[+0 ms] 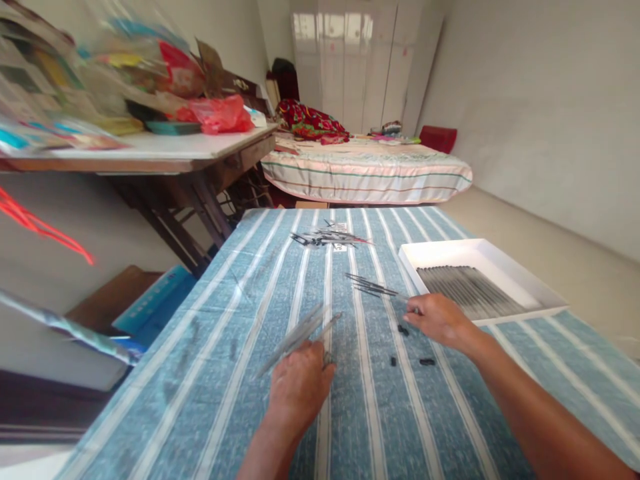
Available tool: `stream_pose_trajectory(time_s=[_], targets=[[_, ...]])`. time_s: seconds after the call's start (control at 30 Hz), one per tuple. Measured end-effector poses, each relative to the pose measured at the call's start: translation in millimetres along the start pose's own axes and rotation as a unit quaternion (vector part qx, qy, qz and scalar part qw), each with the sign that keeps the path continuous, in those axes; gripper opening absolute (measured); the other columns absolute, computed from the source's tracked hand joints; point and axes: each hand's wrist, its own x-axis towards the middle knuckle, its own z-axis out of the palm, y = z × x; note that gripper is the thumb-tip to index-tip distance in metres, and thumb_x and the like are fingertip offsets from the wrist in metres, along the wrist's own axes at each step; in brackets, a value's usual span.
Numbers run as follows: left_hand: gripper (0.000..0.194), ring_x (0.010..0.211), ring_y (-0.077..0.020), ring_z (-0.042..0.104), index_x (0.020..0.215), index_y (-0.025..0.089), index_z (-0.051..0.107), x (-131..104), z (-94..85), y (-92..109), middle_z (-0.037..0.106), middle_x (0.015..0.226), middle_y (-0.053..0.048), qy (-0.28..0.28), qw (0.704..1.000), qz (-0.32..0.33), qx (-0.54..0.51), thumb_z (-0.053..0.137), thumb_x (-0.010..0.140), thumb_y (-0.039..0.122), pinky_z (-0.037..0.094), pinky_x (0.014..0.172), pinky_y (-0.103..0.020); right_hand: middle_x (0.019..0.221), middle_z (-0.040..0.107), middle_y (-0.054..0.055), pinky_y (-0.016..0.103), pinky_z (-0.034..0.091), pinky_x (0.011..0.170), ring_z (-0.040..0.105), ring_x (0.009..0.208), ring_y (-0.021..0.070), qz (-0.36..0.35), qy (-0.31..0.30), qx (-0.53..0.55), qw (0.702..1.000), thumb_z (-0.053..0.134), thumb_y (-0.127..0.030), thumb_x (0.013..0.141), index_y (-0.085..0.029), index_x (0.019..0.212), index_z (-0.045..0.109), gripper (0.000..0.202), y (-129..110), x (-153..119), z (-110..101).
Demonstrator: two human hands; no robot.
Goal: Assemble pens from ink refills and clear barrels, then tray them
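My left hand (303,383) is over the middle of the striped cloth, fingers closed. Long translucent grey tubes, like pen barrels (300,330), stick out of it, smeared by motion. At the right, my right hand (435,319) pinches the end of a thin stick, like a pen refill (400,296), beside a loose bunch of thin black refills (370,285) on the cloth. Small black pieces, like pen caps (427,362), lie just below this hand. An open white box (540,300) behind it holds a row of dark pen-like sticks (465,290).
A pile of thin black sticks (325,237) lies at the far end of the cloth-covered table (240,427). To the left stands a cluttered side table (165,152) with plastic bags. Beyond are a bed (370,173) and a wardrobe (350,73).
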Motion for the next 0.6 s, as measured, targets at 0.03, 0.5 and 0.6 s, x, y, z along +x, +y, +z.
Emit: stream_pose_trajectory(time_s=[0.03, 0.5, 0.6], targets=[[0.021, 0.082, -0.0295, 0.065, 0.077, 0.018, 0.063, 0.2, 1.3, -0.3, 0.069, 0.084, -0.011, -0.006, 1.0, 0.002, 0.011, 0.045, 0.077, 0.028, 0.043, 0.066, -0.035, 0.068, 0.065, 0.002, 0.023, 0.026, 0.053, 0.058, 0.067, 0.0156, 0.005, -0.003, -0.012, 1.0, 0.049, -0.032, 0.079, -0.021, 0.072, 0.065, 0.021, -0.4, 1.9, 0.7], [0.016, 0.056, -0.0141, 0.055, 0.059, 0.02, 0.046, 2.2, 0.2, 1.3, 0.054, 0.056, 0.002, 0.041, 0.979, -0.006, -0.199, 0.048, 0.075, 0.021, 0.035, 0.055, -0.024, 0.081, 0.069, 0.004, 0.024, 0.033, 0.06, 0.062, 0.08, 0.0183, 0.02, -0.016, -0.049, 0.998, 0.05, -0.024, 0.079, -0.02, 0.079, 0.067, 0.017, 8.9, 20.1, 0.8], [0.015, 0.054, -0.0132, 0.055, 0.061, 0.02, 0.048, 1.9, 3.1, 4.0, 0.054, 0.054, 0.003, 0.027, 0.947, -0.015, -0.32, 0.048, 0.075, 0.025, 0.038, 0.054, -0.023, 0.081, 0.069, 0.004, 0.024, 0.033, 0.06, 0.062, 0.08, 0.0182, 0.008, -0.038, -0.062, 0.997, 0.05, -0.023, 0.078, -0.021, 0.077, 0.067, 0.017, 7.5, 18.0, 1.9]])
